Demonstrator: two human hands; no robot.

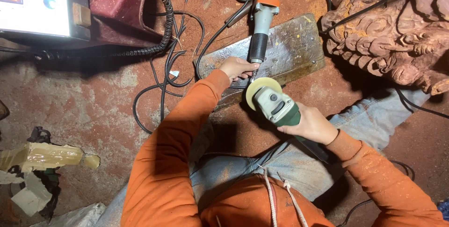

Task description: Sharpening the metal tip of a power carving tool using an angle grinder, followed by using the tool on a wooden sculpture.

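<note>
Your angle grinder (279, 109) sits over the near edge of the metal plate (290, 44) on the floor; your right hand (312, 125) is wrapped around its green body; your left hand (237, 68) pinches a small thin metal piece against the yellowish disc (258, 86); an orange-and-grey power tool (262, 16) lies on the plate; carved wood (397, 30) sits off to the right.

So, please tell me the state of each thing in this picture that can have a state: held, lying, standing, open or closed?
Left hand: closed on a thin tool at the grinder disc.
Right hand: gripping the green angle grinder.
Grinder disc: tilted over the metal plate; spinning or not, cannot tell.
Orange power tool: lying on the plate, unheld.
Control box: display lit.
Carved wood piece: resting on the floor.
</note>
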